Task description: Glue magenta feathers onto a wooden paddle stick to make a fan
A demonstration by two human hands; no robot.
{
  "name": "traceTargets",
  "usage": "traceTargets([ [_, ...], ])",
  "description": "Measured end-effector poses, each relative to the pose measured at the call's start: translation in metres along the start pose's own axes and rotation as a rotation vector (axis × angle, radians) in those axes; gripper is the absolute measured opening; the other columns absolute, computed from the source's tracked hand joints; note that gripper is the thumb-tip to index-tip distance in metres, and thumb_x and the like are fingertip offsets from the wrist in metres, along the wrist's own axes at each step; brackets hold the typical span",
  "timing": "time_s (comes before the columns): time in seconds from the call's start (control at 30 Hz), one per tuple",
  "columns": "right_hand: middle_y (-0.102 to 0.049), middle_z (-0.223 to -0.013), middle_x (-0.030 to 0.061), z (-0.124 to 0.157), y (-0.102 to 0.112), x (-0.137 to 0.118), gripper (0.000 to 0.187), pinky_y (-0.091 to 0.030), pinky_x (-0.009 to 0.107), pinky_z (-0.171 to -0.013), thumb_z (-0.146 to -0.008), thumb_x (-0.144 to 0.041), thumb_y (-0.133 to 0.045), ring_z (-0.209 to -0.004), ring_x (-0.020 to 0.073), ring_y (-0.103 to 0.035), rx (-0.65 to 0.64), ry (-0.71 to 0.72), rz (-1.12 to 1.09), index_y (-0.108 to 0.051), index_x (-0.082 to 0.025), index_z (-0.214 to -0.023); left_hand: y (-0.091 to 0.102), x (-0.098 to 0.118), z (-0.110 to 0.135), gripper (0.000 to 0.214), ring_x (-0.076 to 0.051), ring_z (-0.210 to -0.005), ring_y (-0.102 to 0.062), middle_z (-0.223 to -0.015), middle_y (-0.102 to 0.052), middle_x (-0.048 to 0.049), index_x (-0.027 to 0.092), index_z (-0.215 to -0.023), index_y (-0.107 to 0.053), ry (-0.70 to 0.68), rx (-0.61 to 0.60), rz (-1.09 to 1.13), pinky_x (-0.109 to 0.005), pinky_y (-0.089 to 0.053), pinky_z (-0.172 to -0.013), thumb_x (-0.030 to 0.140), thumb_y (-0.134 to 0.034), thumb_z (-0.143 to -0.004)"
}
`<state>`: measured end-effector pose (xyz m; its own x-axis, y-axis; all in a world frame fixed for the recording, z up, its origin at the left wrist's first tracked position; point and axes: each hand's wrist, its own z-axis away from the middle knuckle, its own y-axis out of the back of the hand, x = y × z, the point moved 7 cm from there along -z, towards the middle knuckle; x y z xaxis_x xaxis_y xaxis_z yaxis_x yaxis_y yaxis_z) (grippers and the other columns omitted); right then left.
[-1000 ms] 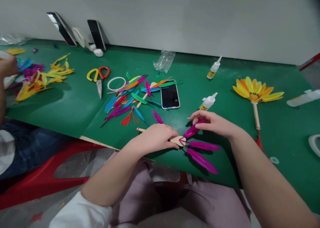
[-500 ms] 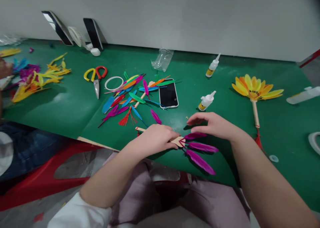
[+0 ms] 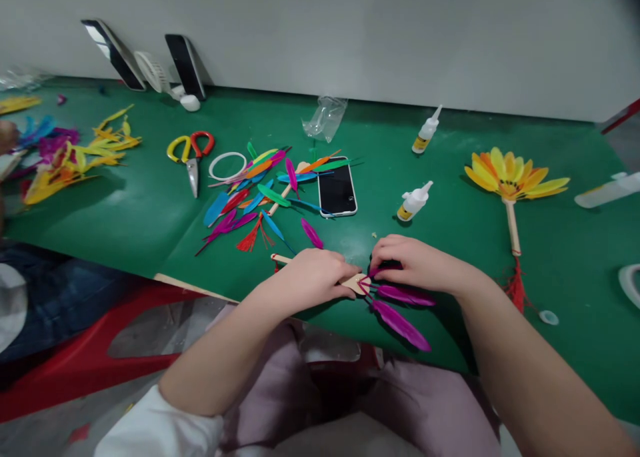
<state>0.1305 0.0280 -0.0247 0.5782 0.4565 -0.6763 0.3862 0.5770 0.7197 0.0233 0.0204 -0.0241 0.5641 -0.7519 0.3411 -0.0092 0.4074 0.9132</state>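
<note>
My left hand [image 3: 320, 277] is closed around a wooden fan handle [image 3: 358, 284] that lies near the table's front edge. Its rounded head points right, with three magenta feathers fanned out from it. Two of them, the middle feather [image 3: 406, 295] and the lower feather [image 3: 401, 325], lie in plain sight. My right hand [image 3: 413, 262] has its fingers pinched on the uppermost feather [image 3: 387, 270], which they partly cover. A loose magenta feather [image 3: 311, 233] rests just beyond my left hand.
Mixed feathers [image 3: 250, 197] lie beside a phone [image 3: 337, 189], with scissors [image 3: 192, 160] farther left. Two glue bottles [image 3: 415, 201] stand beyond my right hand. At right lies a yellow feather fan [image 3: 511, 223] with a red tassel. Another person's hand [image 3: 7, 138] shows at the left edge.
My right hand has come down and slightly left, and its fingers have closed on the uppermost magenta feather. My left hand has stayed in place on the handle.
</note>
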Motion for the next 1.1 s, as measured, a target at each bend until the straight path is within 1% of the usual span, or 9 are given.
traceTargets([
  [0.07, -0.060, -0.081, 0.0038, -0.001, 0.001, 0.002, 0.017, -0.038, 0.028, -0.069, -0.080, -0.029, -0.048, -0.079, 0.0160, -0.052, 0.014, -0.017, -0.014, -0.062, -0.020, -0.080, -0.001, 0.000, 0.000, 0.037, -0.015, -0.067, -0.056, -0.070, -0.055, 0.0003, 0.028, -0.106, -0.055, 0.004, -0.007, -0.017, -0.023, -0.027, -0.049, 0.051, -0.042, -0.081],
  [0.17, -0.062, -0.078, 0.0017, 0.001, 0.002, 0.008, 0.019, -0.038, 0.026, -0.064, -0.080, -0.031, -0.047, -0.072, 0.0137, -0.053, 0.019, -0.093, -0.088, -0.062, -0.020, -0.083, -0.001, 0.001, 0.002, 0.039, -0.014, -0.067, -0.055, -0.074, -0.053, -0.0004, 0.027, -0.108, -0.054, 0.005, -0.013, -0.061, -0.022, -0.029, -0.049, 0.051, -0.041, -0.081],
  [0.27, -0.063, -0.075, 0.0004, 0.003, 0.002, 0.013, 0.022, -0.037, 0.024, -0.060, -0.080, -0.034, -0.047, -0.067, 0.0126, -0.053, 0.002, -0.166, -0.202, -0.064, -0.021, -0.084, 0.000, 0.004, 0.004, 0.040, -0.012, -0.065, -0.054, -0.084, -0.051, -0.0016, 0.025, -0.111, -0.050, -0.002, -0.007, -0.105, -0.022, -0.032, -0.051, 0.050, -0.037, -0.083],
  [0.37, -0.063, -0.072, 0.0003, 0.003, 0.000, 0.014, 0.025, -0.037, 0.024, -0.058, -0.078, -0.038, -0.048, -0.065, 0.0125, -0.053, -0.031, -0.176, -0.261, -0.065, -0.020, -0.082, 0.001, 0.008, 0.005, 0.037, -0.012, -0.066, -0.053, -0.087, -0.050, -0.0025, 0.022, -0.109, -0.050, -0.017, -0.015, -0.113, -0.022, -0.035, -0.053, 0.045, -0.032, -0.087],
  [0.53, -0.063, -0.077, 0.0013, 0.001, 0.000, 0.012, 0.031, -0.036, 0.025, -0.062, -0.080, -0.043, -0.045, -0.069, 0.0130, -0.052, -0.025, -0.151, -0.245, -0.065, -0.019, -0.081, 0.002, 0.010, 0.003, 0.032, -0.015, -0.074, -0.050, -0.080, -0.051, -0.0036, 0.018, -0.101, -0.053, -0.063, 0.003, -0.064, -0.024, -0.037, -0.063, 0.038, -0.031, -0.089],
  [0.63, -0.061, -0.072, 0.0006, 0.001, 0.001, 0.014, 0.033, -0.036, 0.024, -0.060, -0.079, -0.046, -0.046, -0.066, 0.0123, -0.050, -0.008, -0.160, -0.267, -0.064, -0.019, -0.079, 0.002, 0.009, 0.002, 0.031, -0.016, -0.076, -0.050, -0.080, -0.054, -0.0041, 0.018, -0.109, -0.049, -0.098, 0.006, 0.018, -0.025, -0.036, -0.066, 0.035, -0.033, -0.089],
  [0.73, -0.058, -0.068, -0.0003, 0.001, 0.004, 0.017, 0.032, -0.035, 0.024, -0.058, -0.076, -0.046, -0.048, -0.063, 0.0114, -0.047, 0.015, -0.177, -0.308, -0.063, -0.018, -0.078, 0.003, 0.003, 0.002, 0.033, -0.016, -0.078, -0.051, -0.083, -0.056, -0.0036, 0.021, -0.115, -0.044, -0.060, -0.002, 0.153, -0.024, -0.036, -0.065, 0.037, -0.037, -0.087],
  [0.87, -0.058, -0.068, 0.0000, 0.003, 0.005, 0.018, 0.031, -0.035, 0.023, -0.056, -0.074, -0.045, -0.051, -0.061, 0.0106, -0.046, 0.020, -0.203, -0.358, -0.063, -0.017, -0.078, 0.006, -0.004, 0.004, 0.030, -0.016, -0.075, -0.052, -0.080, -0.056, -0.0027, 0.019, -0.101, -0.048, 0.030, -0.007, 0.238, -0.023, -0.036, -0.061, 0.044, -0.041, -0.084],
  [1.1, -0.053, -0.059, -0.0020, 0.005, -0.001, 0.023, 0.030, -0.030, 0.022, -0.049, -0.073, -0.044, -0.053, -0.053, 0.0082, -0.039, -0.044, -0.241, -0.344, -0.065, -0.017, -0.077, 0.011, -0.001, 0.003, 0.026, -0.014, -0.080, -0.052, -0.086, -0.057, -0.0019, 0.019, -0.093, -0.052, -0.058, 0.053, 0.250, -0.021, -0.035, -0.064, 0.041, -0.042, -0.084],
])
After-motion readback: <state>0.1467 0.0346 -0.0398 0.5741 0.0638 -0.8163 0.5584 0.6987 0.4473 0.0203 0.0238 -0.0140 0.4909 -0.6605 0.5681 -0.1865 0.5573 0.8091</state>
